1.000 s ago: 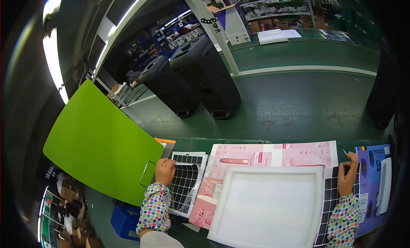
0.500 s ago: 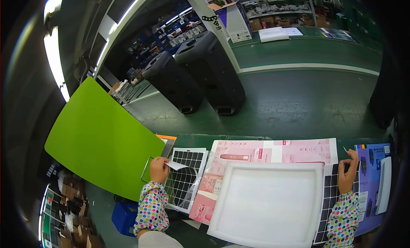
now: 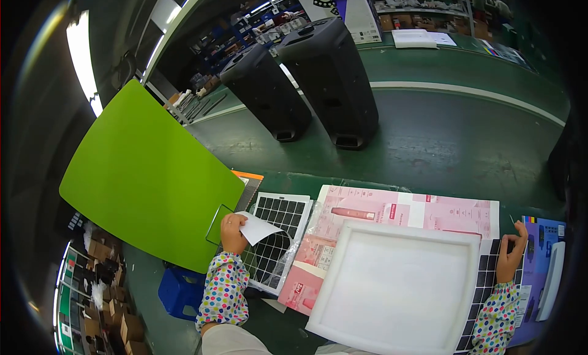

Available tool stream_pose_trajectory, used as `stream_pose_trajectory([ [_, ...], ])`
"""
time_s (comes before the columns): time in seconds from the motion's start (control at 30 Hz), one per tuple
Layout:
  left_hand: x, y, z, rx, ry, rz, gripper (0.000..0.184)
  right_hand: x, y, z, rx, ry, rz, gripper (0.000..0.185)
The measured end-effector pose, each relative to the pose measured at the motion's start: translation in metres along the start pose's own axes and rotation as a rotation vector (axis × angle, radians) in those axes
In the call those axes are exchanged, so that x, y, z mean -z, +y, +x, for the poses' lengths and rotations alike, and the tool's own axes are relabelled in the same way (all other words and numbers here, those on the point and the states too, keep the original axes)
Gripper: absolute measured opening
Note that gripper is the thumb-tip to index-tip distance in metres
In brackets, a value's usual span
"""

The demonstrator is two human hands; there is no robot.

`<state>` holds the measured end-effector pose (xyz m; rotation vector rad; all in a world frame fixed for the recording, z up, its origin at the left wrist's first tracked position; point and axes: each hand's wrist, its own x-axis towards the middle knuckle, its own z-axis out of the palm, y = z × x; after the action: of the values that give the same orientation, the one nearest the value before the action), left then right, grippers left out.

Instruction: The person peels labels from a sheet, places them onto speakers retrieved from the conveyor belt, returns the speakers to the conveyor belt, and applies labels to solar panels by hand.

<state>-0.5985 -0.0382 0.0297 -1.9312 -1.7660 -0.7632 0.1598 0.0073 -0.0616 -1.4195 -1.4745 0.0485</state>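
Observation:
My left hand (image 3: 233,234) pinches the edge of a small white sheet (image 3: 258,228), which curls over a gridded black panel (image 3: 275,257) with a white border. Clear film seems to lie along that panel's right side. On the right, my right hand (image 3: 510,254) is closed with a thin, pointed thing (image 3: 512,219) sticking up past the fingertips; its kind is too small to tell. Below that hand, another gridded black panel (image 3: 484,275) shows beside a white foam tray (image 3: 401,281). The tray rests on pink printed cardboard (image 3: 404,208).
A green chair back (image 3: 150,177) stands left of my left hand, with a blue stool (image 3: 180,292) below. Two black speakers (image 3: 331,79) stand across the bench. At right lies a purple printed box (image 3: 539,263) with a white curved piece (image 3: 552,281) on it.
My view has shifted, so most things sit further right or higher. The white sheet in my left hand now shows a broader face. My right hand keeps its hold on the thin pointed thing.

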Motion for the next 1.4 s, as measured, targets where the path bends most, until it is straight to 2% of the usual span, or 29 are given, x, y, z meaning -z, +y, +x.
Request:
stream_pose_trajectory([
  [0.17, -0.002, -0.001, 0.004, 0.035, -0.057, -0.019, 0.026, 0.0, 0.011, -0.001, 0.028, 0.012, 0.011, 0.043],
  [0.23, -0.004, 0.002, 0.009, -0.017, -0.013, 0.028, 0.028, -0.001, 0.021, -0.003, 0.043, 0.025, 0.027, 0.043],
  [0.3, 0.0, 0.02, 0.022, 0.015, 0.044, 0.006, 0.022, -0.003, 0.028, -0.002, 0.025, 0.035, 0.039, 0.046],
  [0.4, -0.008, 0.022, 0.031, 0.006, 0.025, -0.021, 0.013, 0.012, -0.061, 0.013, 0.021, 0.047, -0.067, 0.034],
  [0.47, -0.008, 0.031, 0.037, -0.01, 0.002, -0.02, 0.016, 0.016, -0.055, 0.013, 0.086, -0.004, -0.116, 0.041],
  [0.57, -0.012, 0.044, 0.042, -0.052, -0.012, 0.038, 0.033, 0.017, -0.064, 0.013, -0.022, -0.001, -0.072, 0.042],
  [0.6, -0.012, 0.048, 0.044, -0.062, -0.031, 0.052, 0.042, 0.017, -0.058, 0.011, 0.059, 0.034, -0.151, 0.043],
  [0.67, -0.005, 0.062, 0.051, -0.074, -0.04, 0.016, 0.047, 0.015, -0.053, 0.011, 0.214, 0.105, -0.312, 0.044],
  [0.7, -0.002, 0.07, 0.056, -0.097, -0.03, 0.008, 0.048, 0.012, -0.051, 0.009, 0.175, 0.127, -0.182, 0.045],
  [0.8, 0.008, 0.097, 0.074, -0.177, 0.013, -0.037, 0.05, 0.014, -0.047, 0.007, 0.163, 0.09, -0.284, 0.045],
  [0.83, 0.014, 0.11, 0.081, -0.206, 0.033, -0.061, 0.05, 0.013, -0.045, 0.006, 0.083, 0.077, -0.197, 0.044],
  [0.93, 0.039, 0.148, 0.1, -0.313, 0.091, -0.15, 0.049, 0.014, -0.043, 0.007, 0.163, 0.086, -0.293, 0.043],
  [1.07, 0.063, 0.189, 0.114, -0.467, 0.195, -0.208, 0.05, 0.012, -0.04, 0.006, 0.159, 0.099, -0.249, 0.041],
  [1.1, 0.068, 0.197, 0.115, -0.503, 0.222, -0.213, 0.05, 0.004, -0.015, 0.002, 0.251, 0.181, -0.391, 0.039],
  [1.2, 0.086, 0.221, 0.116, -0.575, 0.289, -0.246, 0.049, 0.001, 0.008, 0.0, 0.192, 0.108, -0.404, 0.038],
  [1.23, 0.093, 0.228, 0.115, -0.589, 0.303, -0.257, 0.049, 0.004, -0.005, 0.001, 0.258, 0.136, -0.46, 0.036],
  [1.33, 0.123, 0.25, 0.111, -0.641, 0.355, -0.28, 0.049, 0.012, -0.038, 0.003, 0.152, 0.099, -0.378, 0.035],
  [1.4, 0.145, 0.263, 0.107, -0.685, 0.395, -0.307, 0.049, 0.018, -0.056, 0.006, 0.225, 0.131, -0.422, 0.037],
])
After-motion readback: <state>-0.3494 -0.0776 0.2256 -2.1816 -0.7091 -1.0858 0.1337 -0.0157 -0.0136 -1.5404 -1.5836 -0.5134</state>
